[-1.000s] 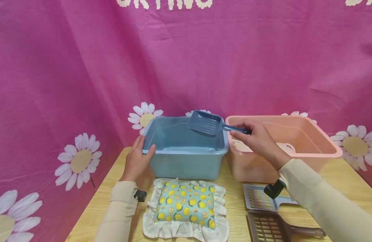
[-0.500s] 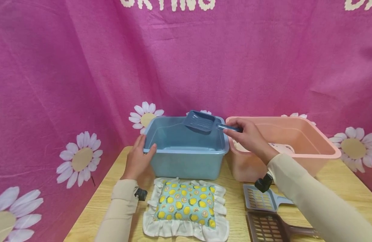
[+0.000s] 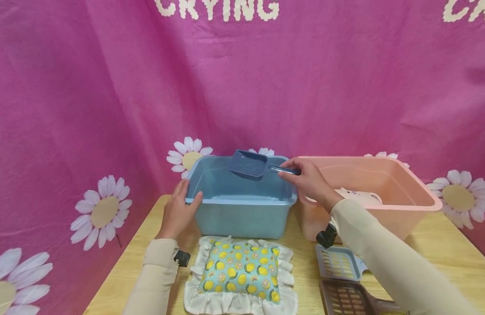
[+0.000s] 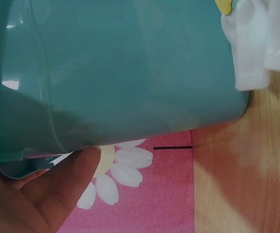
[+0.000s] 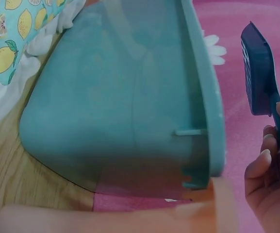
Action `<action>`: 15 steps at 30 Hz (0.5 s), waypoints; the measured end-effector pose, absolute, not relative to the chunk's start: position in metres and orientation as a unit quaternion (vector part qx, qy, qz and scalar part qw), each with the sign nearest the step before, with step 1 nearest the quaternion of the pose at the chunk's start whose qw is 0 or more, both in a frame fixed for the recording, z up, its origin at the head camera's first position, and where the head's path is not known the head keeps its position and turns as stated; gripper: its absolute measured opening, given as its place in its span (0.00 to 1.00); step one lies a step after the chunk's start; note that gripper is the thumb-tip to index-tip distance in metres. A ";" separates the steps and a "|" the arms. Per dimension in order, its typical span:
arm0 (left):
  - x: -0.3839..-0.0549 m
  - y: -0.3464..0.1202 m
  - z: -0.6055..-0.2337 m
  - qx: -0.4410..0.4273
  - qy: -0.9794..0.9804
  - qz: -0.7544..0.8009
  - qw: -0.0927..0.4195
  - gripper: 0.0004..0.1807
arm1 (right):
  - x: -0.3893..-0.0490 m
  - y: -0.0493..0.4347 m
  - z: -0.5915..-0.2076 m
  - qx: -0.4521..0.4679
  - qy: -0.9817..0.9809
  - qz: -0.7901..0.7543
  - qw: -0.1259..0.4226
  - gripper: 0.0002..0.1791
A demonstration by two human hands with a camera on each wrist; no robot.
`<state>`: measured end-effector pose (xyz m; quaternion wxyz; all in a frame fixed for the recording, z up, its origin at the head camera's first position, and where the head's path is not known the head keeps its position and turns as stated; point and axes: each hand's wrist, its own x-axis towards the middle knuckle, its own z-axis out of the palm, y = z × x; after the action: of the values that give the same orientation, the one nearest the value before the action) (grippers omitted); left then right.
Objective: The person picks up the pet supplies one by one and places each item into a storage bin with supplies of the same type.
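My right hand (image 3: 311, 181) holds a dark blue litter scoop (image 3: 248, 165) by its handle, thumb and fingers closed round it. The scoop's pan is over the blue plastic tub (image 3: 242, 221), near its back rim. In the right wrist view the scoop (image 5: 258, 73) is past the tub's rim, its slotted underside partly showing. My left hand (image 3: 178, 214) grips the tub at its front left corner. The left wrist view shows a digit (image 4: 76, 179) bent against the outer wall just under the rim.
A peach tub (image 3: 423, 203) at the right holds a pale spotted item (image 3: 360, 197). A frilled lemon-print cushion (image 3: 240, 273) lies in front of the blue tub. A light blue scoop (image 3: 338, 264) and a brown scoop (image 3: 346, 302) rest on the wooden table (image 3: 447, 245). A pink curtain (image 3: 242, 87) hangs behind.
My right hand has moved left with the dark blue scoop, carrying its pan further over the blue tub. The left hand keeps its place on the rim.
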<state>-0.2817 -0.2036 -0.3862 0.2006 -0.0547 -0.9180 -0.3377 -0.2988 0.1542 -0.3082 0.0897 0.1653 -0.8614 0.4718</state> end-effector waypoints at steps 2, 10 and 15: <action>-0.280 -0.205 -0.387 -0.050 -0.918 -0.338 0.201 0.43 | -0.301 0.149 -0.312 0.167 -0.856 0.483 0.077 0.16; -0.283 -0.205 -0.387 -0.055 -0.918 -0.342 0.194 0.44 | -0.313 0.137 -0.323 0.163 -0.846 0.501 0.080 0.15; -0.282 -0.205 -0.388 -0.047 -0.916 -0.348 0.193 0.43 | -0.317 0.130 -0.326 0.183 -0.864 0.459 0.095 0.13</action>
<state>-0.2818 -0.2046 -0.3885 0.1933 -0.0471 -0.9160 -0.3484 -0.3174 0.1305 -0.3261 0.0954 0.1827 -0.8642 0.4590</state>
